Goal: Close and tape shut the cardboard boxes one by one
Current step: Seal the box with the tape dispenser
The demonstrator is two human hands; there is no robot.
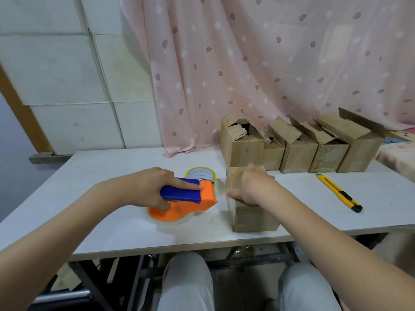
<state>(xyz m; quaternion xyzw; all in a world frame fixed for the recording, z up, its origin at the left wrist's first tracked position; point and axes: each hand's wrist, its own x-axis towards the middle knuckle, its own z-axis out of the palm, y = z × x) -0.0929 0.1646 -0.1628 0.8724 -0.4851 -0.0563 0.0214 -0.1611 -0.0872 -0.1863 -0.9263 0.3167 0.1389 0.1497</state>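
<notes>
Left hand (pixel 155 187) grips tape dispenser (pixel 186 198); right hand (pixel 251 187) holds box (pixel 253 212); utility knife (pixel 339 193) near.

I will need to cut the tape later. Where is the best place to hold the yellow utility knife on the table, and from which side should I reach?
Grip the yellow utility knife around its middle body, reaching from above with the right hand. It lies flat and diagonal on the table, blade tip pointing away towards the boxes, black end nearest you, so closing the fingers across its width probably keeps them off the tip.
</notes>
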